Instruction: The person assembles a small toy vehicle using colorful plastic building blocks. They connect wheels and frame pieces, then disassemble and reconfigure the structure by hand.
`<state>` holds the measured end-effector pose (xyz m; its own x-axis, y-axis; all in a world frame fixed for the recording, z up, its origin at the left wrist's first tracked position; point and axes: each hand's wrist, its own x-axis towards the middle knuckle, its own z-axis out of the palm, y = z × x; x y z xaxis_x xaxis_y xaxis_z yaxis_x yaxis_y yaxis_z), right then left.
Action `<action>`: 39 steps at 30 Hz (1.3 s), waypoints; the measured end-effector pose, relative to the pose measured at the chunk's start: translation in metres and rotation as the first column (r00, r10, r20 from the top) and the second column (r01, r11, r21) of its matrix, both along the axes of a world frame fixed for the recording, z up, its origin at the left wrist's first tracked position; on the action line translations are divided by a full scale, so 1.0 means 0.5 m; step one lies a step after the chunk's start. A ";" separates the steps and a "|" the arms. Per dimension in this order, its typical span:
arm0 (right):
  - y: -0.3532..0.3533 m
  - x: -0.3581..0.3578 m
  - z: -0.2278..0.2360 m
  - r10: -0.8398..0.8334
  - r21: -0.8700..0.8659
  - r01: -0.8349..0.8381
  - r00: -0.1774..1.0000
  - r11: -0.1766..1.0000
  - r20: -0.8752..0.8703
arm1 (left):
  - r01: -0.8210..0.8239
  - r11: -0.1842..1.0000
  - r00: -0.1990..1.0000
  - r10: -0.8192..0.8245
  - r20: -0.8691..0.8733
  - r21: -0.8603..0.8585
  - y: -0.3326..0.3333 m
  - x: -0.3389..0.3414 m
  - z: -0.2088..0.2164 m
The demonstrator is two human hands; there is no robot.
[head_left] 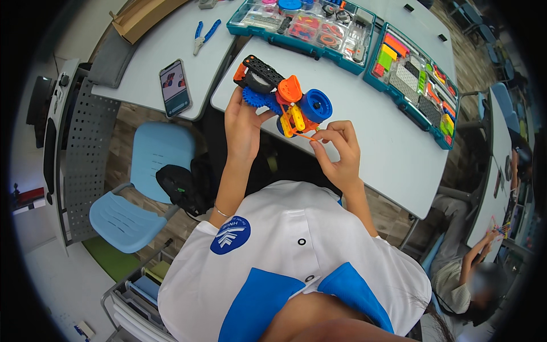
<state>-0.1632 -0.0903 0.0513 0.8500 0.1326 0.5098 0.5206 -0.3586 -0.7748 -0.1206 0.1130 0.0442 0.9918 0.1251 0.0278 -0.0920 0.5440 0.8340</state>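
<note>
My left hand (244, 126) is closed round the near left side of a toy building-set model (292, 117), holding it over the near edge of the white table. Black, orange, yellow and blue plastic parts make up the model, with a blue wheel (317, 105) at its right and a blue gear (257, 99) beside my left fingers. Between the thumb and fingertips of my right hand (339, 149) is the end of a thin orange rubber band (303, 136). The band stretches from the model's lower side toward that pinch.
A teal parts case (310, 48) and a second one (380, 85) lie open at the back. On the left table are a smartphone (175, 88) with a lit screen and blue-handled pliers (204, 37). Blue chairs (162, 154) stand left; another person (470, 279) sits far right.
</note>
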 end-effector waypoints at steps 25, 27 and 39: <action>0.022 0.095 0.063 0.027 -0.126 -0.022 0.999 0.992 0.034 | 0.016 0.993 0.975 -0.042 -0.220 -0.118 -0.020 0.058 -0.034; 0.006 0.114 0.038 0.125 -0.125 -0.130 0.991 0.984 -0.050 | 0.049 0.996 0.977 -0.064 -0.203 -0.078 -0.029 0.066 -0.045; -0.015 0.131 -0.026 0.136 0.147 -0.109 0.974 0.983 -0.182 | 0.331 0.940 0.912 -0.297 -0.283 0.081 -0.066 0.072 -0.031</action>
